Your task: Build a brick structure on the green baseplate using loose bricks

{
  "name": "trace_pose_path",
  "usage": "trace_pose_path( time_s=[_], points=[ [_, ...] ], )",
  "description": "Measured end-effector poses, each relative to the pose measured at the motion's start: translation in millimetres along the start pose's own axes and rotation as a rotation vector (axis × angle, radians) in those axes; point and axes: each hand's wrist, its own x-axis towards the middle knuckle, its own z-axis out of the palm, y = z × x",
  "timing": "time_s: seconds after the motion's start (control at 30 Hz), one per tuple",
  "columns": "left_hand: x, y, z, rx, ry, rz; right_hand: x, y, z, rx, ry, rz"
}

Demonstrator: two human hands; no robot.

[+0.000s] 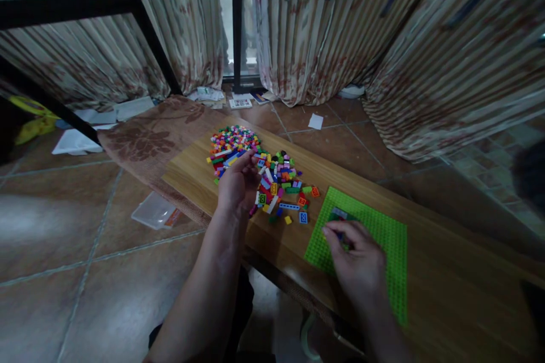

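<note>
A heap of small coloured building bricks (255,167) lies on a wooden board (447,283). My left hand (238,184) rests on the near side of the heap, fingers curled down among the bricks; whether it holds one is hidden. A bright green studded baseplate (383,232) lies to the right of the heap. My right hand (357,261) sits on the plate's near left part, fingers bent and pressed onto a few small bricks (339,214) stuck there.
The board rests on a brown flowered cloth (145,136) above a tiled floor. A clear plastic lid or box (155,211) lies on the floor at left. Papers and cards (240,103) are scattered by the striped curtains. A black metal frame (128,5) crosses the upper left.
</note>
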Motion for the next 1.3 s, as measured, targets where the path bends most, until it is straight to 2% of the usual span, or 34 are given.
trace_pose_path(
  time_s=[0.1, 0.17, 0.37, 0.53, 0.8, 0.93, 1.03, 1.1, 1.2, 1.3],
  points=[
    [0, 2, -0.9, 0.000, 0.001, 0.006, -2, -18, 24, -0.054, -0.103, -0.157],
    [-1, 2, -1.1, 0.005, -0.010, 0.008, -1, -26, 37, -0.147, -0.134, -0.210],
    [-3, 5, 0.2, 0.014, -0.023, -0.004, 4, -34, 54, -0.358, -0.197, -0.190],
    [-1, 3, 0.4, 0.015, -0.033, -0.018, 4, -37, 56, -0.380, -0.211, -0.182],
    [-3, -5, 3.1, 0.043, -0.028, -0.021, 3, -38, 67, -0.353, -0.165, -0.195],
    [-2, -8, 2.5, 0.062, -0.044, -0.026, 4, -32, 58, -0.172, -0.130, -0.187],
    [-4, -13, 2.6, 0.190, -0.075, 0.027, 4, -23, 41, 0.015, -0.045, -0.099],
    [-8, -22, 2.9, 0.398, -0.172, 0.064, 4, -15, 30, 0.129, 0.033, -0.008],
    [-19, -46, 3.2, 0.778, -0.471, 0.016, 7, -5, 17, 0.263, 0.167, 0.076],
    [-35, -75, 4.2, 0.954, -0.727, -0.076, 10, -1, 9, 0.306, 0.276, 0.081]
  ],
)
